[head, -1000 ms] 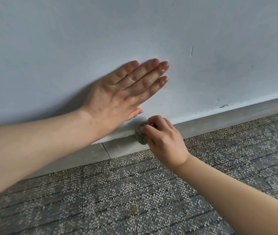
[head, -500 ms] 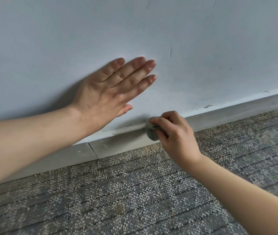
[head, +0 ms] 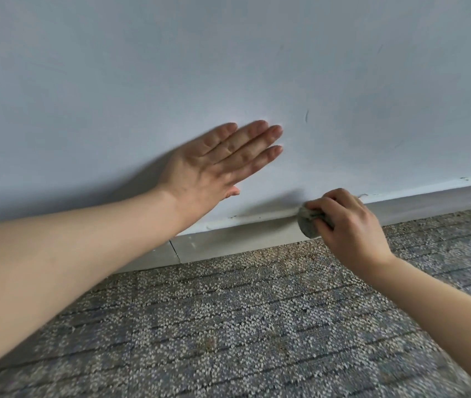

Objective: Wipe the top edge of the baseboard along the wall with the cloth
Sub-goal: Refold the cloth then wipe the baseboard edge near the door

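One second carried right hand (head: 352, 225), fingers clenched round wadded cloth (head: 309, 224), rightward along baseboard (head: 242, 242) top edge, away from left hand (head: 214, 168), which stayed flat, fingers straight, on wall (head: 228, 67). Stretch behind probably wiped; more remained rightward.

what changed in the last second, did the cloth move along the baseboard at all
The right hand, gripping the cloth, slid it rightward along the top edge of the baseboard, farther from the seam and from the left hand. Nothing was picked up or let go. The left hand stayed flat on the wall, fingers straight.
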